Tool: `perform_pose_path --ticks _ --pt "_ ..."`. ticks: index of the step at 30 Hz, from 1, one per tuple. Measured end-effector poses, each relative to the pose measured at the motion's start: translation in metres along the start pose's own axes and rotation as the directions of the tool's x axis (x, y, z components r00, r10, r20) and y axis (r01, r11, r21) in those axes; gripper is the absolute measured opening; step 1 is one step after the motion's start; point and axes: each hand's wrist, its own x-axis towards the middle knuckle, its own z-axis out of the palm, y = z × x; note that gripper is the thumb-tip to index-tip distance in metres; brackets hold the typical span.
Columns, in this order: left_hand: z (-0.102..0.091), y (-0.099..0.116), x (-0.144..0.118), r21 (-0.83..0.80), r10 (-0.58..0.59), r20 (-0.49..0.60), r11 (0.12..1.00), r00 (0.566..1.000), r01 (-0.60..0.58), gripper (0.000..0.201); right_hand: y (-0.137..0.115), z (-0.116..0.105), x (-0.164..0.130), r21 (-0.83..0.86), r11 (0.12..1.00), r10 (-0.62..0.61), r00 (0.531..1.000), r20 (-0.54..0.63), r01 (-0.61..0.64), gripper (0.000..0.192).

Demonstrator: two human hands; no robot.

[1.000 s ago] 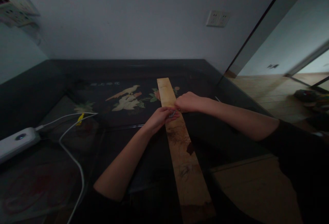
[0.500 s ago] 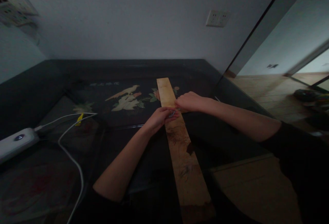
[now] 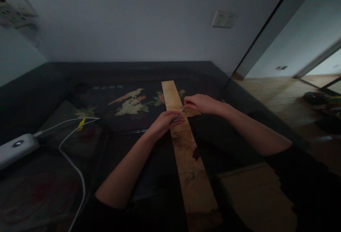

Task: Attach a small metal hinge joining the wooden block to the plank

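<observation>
A long wooden board [image 3: 193, 178] with dark stains lies lengthwise on the black table. A short piece of wood [image 3: 195, 112] shows at its right side, beneath my right hand [image 3: 199, 103]. That hand is closed in a pinch beside a small shiny metal bit [image 3: 183, 110] over the board; what the fingertips hold is too small to make out. My left hand [image 3: 165, 121] rests over the board's left edge, fingers curled around several thin silvery pieces [image 3: 177, 118] that look like nails or screws.
The dark table top [image 3: 149, 175] carries a bird-and-flower picture [image 3: 130, 100]. At left lie a white power strip [image 3: 18, 148] and a white cable [image 3: 77, 170] with a yellow tag [image 3: 81, 124]. Behind stands a wall with a socket [image 3: 224, 19]; floor [image 3: 277, 93] shows at right.
My right hand has shifted slightly right, away from my left fingers, uncovering the shiny metal bit and more of the short wood piece. My left hand has stayed almost still.
</observation>
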Motion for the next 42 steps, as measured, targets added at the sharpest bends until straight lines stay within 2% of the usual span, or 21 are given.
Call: perform_pose_path --ticks 3,5,7,11,14,19,27,33,42 --pt "-0.001 0.0 0.0 -0.015 0.014 0.015 1.0 1.0 -0.014 0.014 0.003 0.011 -0.004 0.172 0.985 -0.024 0.998 -0.057 0.033 0.019" --pt "-0.002 0.0 -0.001 -0.003 0.016 0.024 1.0 1.0 -0.015 0.013 0.002 0.015 -0.007 0.222 0.974 -0.037 0.997 -0.067 0.051 0.018" --pt "-0.003 0.002 -0.002 0.036 0.016 0.017 0.999 1.0 -0.017 0.013 0.001 0.016 -0.009 0.196 0.98 -0.029 0.998 -0.059 0.04 0.017" --pt "-0.005 0.005 -0.003 0.12 0.038 -0.04 0.992 0.998 -0.033 0.014 -0.006 0.009 -0.013 0.017 1.0 0.011 0.998 -0.063 -0.01 0.016" --pt "-0.006 0.007 -0.003 0.145 0.068 -0.049 0.988 0.997 -0.06 0.012 -0.014 0.007 -0.013 -0.058 0.998 -0.018 0.997 -0.073 0.014 0.017" --pt "-0.007 0.007 0.0 0.158 0.104 -0.046 0.983 0.993 -0.096 0.013 -0.02 0.017 -0.01 0.004 0.995 -0.103 0.991 -0.085 0.103 0.016" --pt "-0.012 0.004 0.006 0.338 0.057 -0.045 0.94 0.997 -0.038 0.017 -0.025 0.033 -0.012 0.055 0.991 -0.109 0.979 -0.173 0.12 0.018" --pt "-0.011 0.007 0.005 0.419 0.085 -0.04 0.906 0.996 -0.06 0.016 -0.024 0.044 -0.01 0.083 0.983 -0.146 0.968 -0.206 0.166 0.019" --pt "-0.013 0.006 0.005 0.45 0.123 -0.016 0.887 0.992 -0.103 0.014 -0.019 0.051 -0.008 0.105 0.962 -0.219 0.94 -0.26 0.253 0.023"
